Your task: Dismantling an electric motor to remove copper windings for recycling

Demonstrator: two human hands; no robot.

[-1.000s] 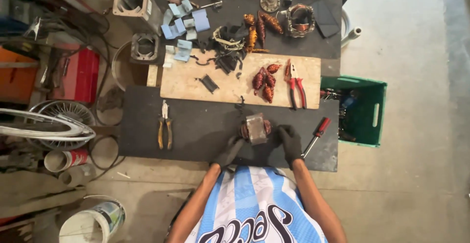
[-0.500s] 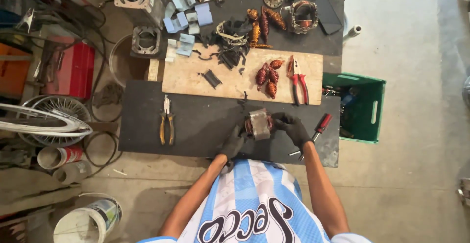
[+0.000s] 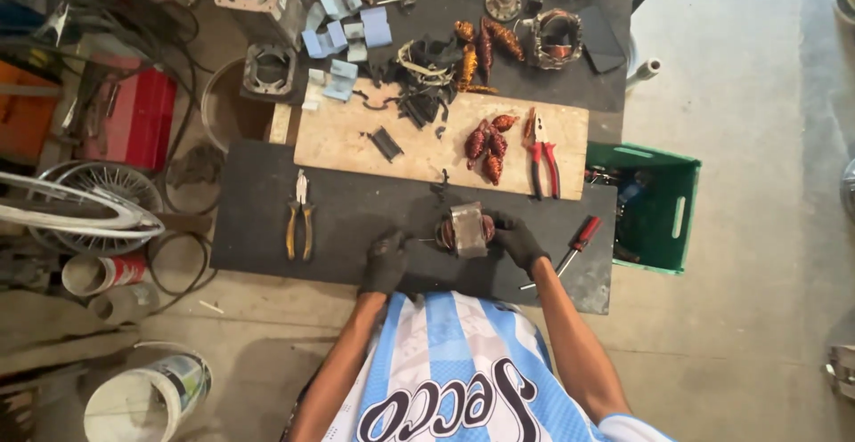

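Observation:
A small motor stator (image 3: 467, 228), a grey metal block with copper windings at both ends, rests on the black mat (image 3: 356, 210) in front of me. My right hand (image 3: 518, 241), in a dark glove, grips its right side. My gloved left hand (image 3: 385, 260) is a short way to the left of it, fingers curled. A thin wire (image 3: 422, 240) seems to run from those fingers to the stator. Red-handled screwdriver (image 3: 577, 239) lies just right of my right hand.
Yellow-handled pliers (image 3: 300, 224) lie on the mat to the left. Behind it, a wooden board (image 3: 356, 135) holds copper coils (image 3: 485, 144) and red-handled pliers (image 3: 541, 153). A green crate (image 3: 663, 202) stands right; a red toolbox (image 3: 134, 117), wheel and buckets (image 3: 147, 397) crowd the left.
My left hand has come off the stator and moved left, drawing out a thin wire. My right hand stays on the stator.

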